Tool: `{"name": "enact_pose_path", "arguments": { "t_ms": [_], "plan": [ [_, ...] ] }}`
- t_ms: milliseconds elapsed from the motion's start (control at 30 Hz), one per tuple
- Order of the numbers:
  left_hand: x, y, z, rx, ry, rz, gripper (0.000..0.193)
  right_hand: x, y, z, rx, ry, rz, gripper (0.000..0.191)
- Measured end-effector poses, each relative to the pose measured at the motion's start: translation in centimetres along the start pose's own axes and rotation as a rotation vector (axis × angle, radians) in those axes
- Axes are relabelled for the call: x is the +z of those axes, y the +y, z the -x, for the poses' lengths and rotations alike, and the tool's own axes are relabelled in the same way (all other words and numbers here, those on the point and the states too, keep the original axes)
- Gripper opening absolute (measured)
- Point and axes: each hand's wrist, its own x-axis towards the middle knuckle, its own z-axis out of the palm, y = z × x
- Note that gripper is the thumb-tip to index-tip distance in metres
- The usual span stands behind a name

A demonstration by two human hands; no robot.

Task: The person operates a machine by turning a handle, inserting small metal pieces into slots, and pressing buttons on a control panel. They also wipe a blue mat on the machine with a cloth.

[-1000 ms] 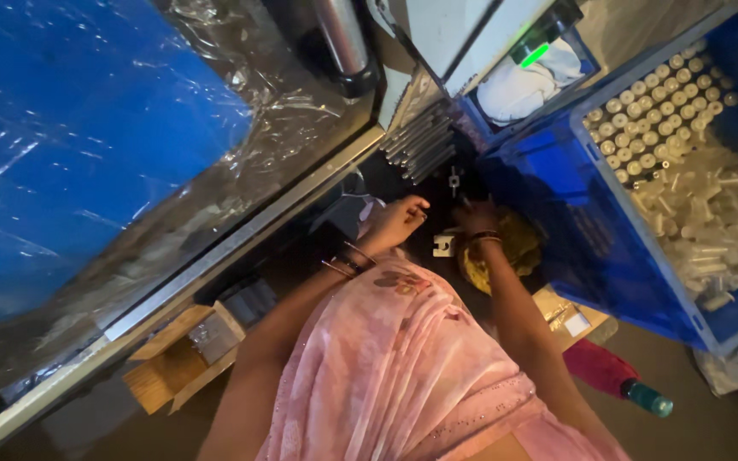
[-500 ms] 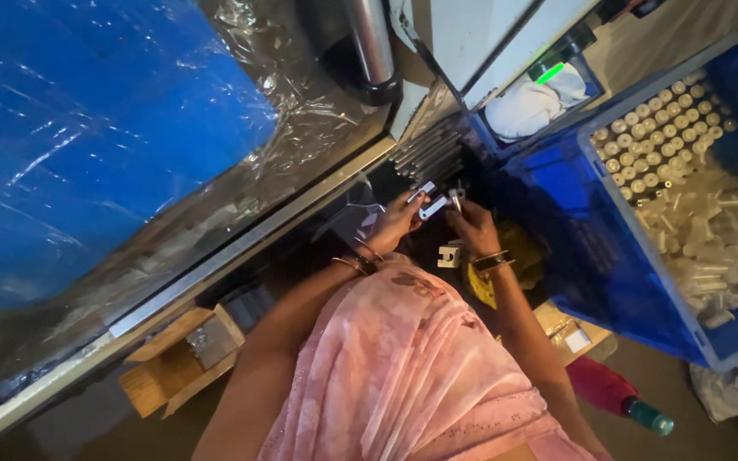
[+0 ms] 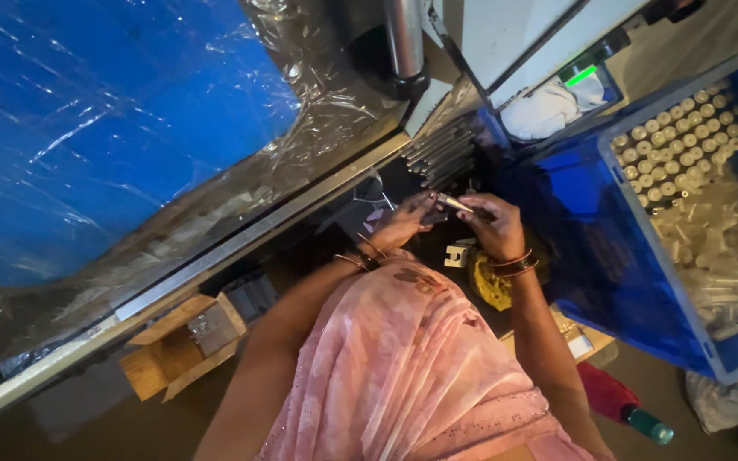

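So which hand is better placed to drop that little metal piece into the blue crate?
Probably the right hand. Both hands pinch the small metal piece, but the right lies next to the blue crate, while the left hand is on the far side.

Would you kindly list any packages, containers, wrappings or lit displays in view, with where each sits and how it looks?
Blue crate: right, rectangular, holding pale small tubes.
Smaller blue bin: top right, holding white cloth.
Green light: on that bin's rim, a small glowing bar.
Clear plastic wrap: left, crinkled over a blue sheet.
Open wooden box: lower left, tan.
Bottle: bottom right, red with teal cap.
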Motion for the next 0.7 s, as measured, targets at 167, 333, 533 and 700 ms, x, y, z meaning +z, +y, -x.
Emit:
{"name": "enact_pose_path", "arguments": {
  "t_ms": [167,333,533,700],
  "plan": [
    [-0.4,-0.3,0.0,-0.017,-0.064,0.172,0.040,0.3,1.3,0.3,0.054,-0.070,-0.077,0.022],
    [-0.8,0.0,0.3,0.090,-0.059,-0.015,0.037,0.8,1.3,0.1,0.182,-0.134,-0.273,0.022],
    [-0.5,0.5,0.3,0.057,-0.050,0.031,0.037,0.9,-0.4,0.1,0.165,-0.112,-0.155,0.023],
    [-0.3,0.6,0.8,-0.017,-0.009,0.032,0.039,1.0,-1.5,-0.3,0.059,-0.059,0.054,0.027]
  ]
}}
